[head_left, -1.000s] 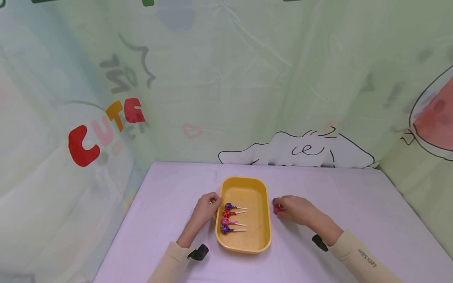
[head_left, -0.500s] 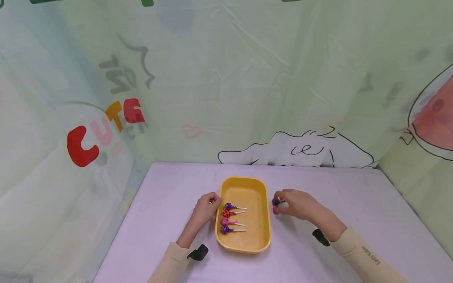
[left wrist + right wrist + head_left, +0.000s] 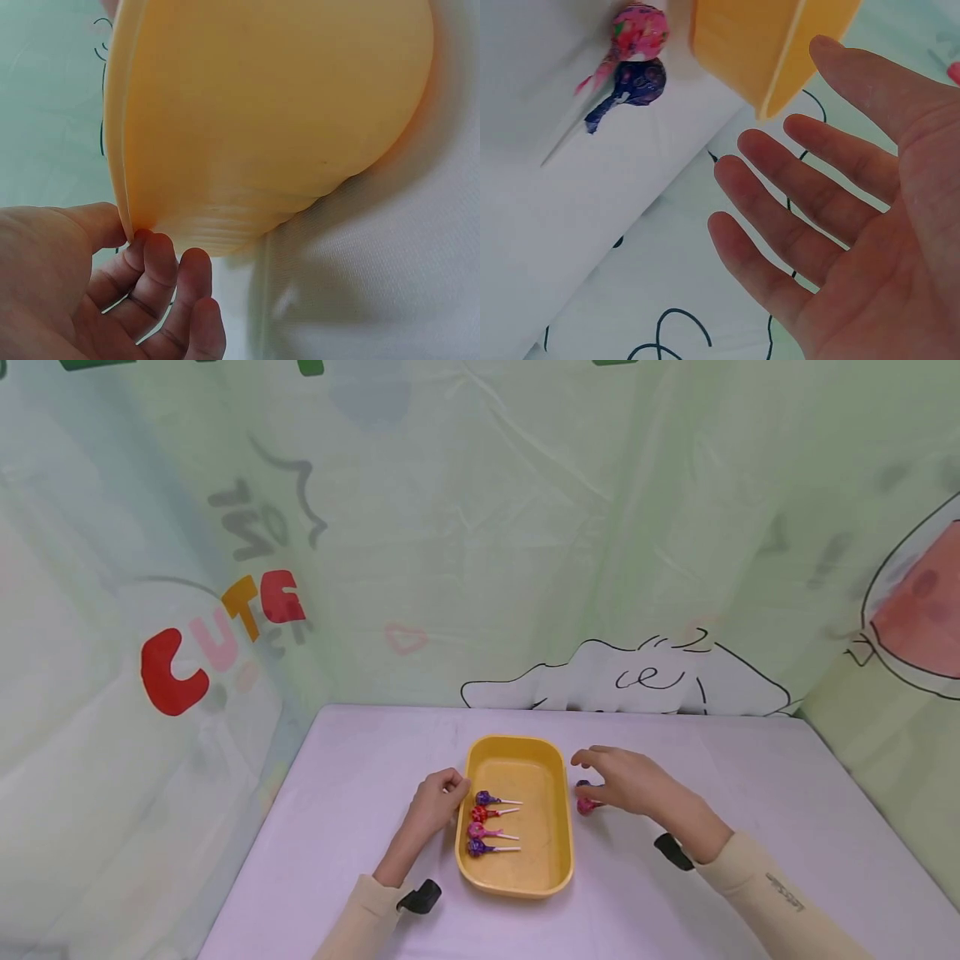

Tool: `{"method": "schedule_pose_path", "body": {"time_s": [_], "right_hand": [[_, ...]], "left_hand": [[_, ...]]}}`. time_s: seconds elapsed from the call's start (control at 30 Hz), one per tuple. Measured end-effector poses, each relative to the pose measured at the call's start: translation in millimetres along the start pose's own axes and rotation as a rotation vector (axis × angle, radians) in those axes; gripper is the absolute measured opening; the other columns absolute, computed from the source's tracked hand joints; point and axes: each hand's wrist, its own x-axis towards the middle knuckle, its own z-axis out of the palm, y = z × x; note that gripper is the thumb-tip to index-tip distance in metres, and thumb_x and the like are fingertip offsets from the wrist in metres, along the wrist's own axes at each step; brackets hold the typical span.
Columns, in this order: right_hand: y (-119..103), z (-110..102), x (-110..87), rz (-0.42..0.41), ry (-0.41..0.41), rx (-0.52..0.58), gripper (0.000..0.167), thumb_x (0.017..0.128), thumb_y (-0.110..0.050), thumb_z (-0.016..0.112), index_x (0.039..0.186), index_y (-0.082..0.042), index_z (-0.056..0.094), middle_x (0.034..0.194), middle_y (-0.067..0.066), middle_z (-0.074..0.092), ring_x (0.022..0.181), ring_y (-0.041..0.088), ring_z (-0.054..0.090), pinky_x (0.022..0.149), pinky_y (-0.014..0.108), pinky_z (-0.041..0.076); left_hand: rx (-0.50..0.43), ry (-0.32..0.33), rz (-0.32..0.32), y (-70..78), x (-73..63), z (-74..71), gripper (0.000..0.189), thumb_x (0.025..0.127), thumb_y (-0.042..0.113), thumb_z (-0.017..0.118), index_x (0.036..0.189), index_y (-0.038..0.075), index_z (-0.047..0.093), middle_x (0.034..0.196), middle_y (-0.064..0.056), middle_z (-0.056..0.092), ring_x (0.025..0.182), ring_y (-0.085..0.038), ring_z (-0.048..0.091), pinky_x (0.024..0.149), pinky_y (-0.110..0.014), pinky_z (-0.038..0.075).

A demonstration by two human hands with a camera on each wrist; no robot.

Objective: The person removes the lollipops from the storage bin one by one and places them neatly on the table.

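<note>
A yellow tray (image 3: 551, 860) lies on the table, with several wrapped lollipops (image 3: 480, 831) lined up along its left side, sticks toward the right. My left hand (image 3: 438, 797) pinches the tray's left rim between thumb and fingers; the left wrist view shows the rim (image 3: 120, 135) in that pinch. To the right of the tray, my right hand (image 3: 626, 781) is spread above the table and holds nothing. Below it lie a pink lollipop (image 3: 639, 31) and a dark blue lollipop (image 3: 641, 82), side by side with their heads touching; in the head view the hand partly covers them.
A pale cloth covers the table (image 3: 390, 735). Behind it and at both sides hangs a printed green-white curtain (image 3: 480, 543). Black wrist camera mounts (image 3: 422, 896) sit below both wrists.
My right hand has let go of the lollipops by the tray and lifted slightly away, its fingers spreading. The left hand and the tray stay where they were.
</note>
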Motion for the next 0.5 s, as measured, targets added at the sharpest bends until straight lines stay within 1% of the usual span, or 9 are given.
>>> {"method": "schedule_pose_path", "body": {"time_s": [0.17, 0.33, 0.4, 0.5], "right_hand": [[-10.5, -2.3, 7.7, -0.023, 0.013, -0.010, 0.044, 0.085, -0.033, 0.079, 0.122, -0.012, 0.067, 0.111, 0.004, 0.069, 0.095, 0.021, 0.065, 0.085, 0.042, 0.057], [-21.0, 0.3, 16.8, -0.073, 0.033, -0.026, 0.045, 0.086, -0.033, 0.078, 0.122, -0.009, 0.068, 0.114, 0.007, 0.070, 0.097, 0.021, 0.065, 0.089, 0.043, 0.056], [-25.5, 1.9, 21.1, -0.094, 0.037, -0.030, 0.045, 0.087, -0.034, 0.078, 0.121, -0.008, 0.068, 0.113, 0.007, 0.070, 0.096, 0.020, 0.065, 0.089, 0.043, 0.056], [-33.8, 3.9, 27.7, -0.099, 0.035, -0.033, 0.045, 0.088, -0.035, 0.076, 0.122, -0.008, 0.068, 0.112, 0.006, 0.069, 0.093, 0.019, 0.064, 0.089, 0.042, 0.056]], "left_hand": [[-0.003, 0.002, 0.005, -0.1, -0.3, -0.9, 0.023, 0.100, 0.026, 0.059, 0.084, 0.011, 0.061, 0.073, 0.001, 0.053, 0.058, -0.013, 0.048, 0.051, -0.025, 0.039], [-0.004, -0.006, -0.002, -0.2, -1.3, -0.5, 0.022, 0.100, 0.026, 0.059, 0.085, 0.011, 0.061, 0.074, 0.000, 0.054, 0.059, -0.013, 0.049, 0.052, -0.025, 0.040], [-0.003, -0.007, -0.006, -0.4, -1.1, -0.1, 0.022, 0.100, 0.026, 0.059, 0.085, 0.011, 0.061, 0.075, 0.001, 0.055, 0.059, -0.013, 0.049, 0.052, -0.024, 0.041], [0.002, -0.003, 0.000, -0.9, -0.6, -0.1, 0.022, 0.100, 0.026, 0.059, 0.085, 0.011, 0.061, 0.075, 0.001, 0.055, 0.058, -0.012, 0.049, 0.052, -0.024, 0.041]]}}
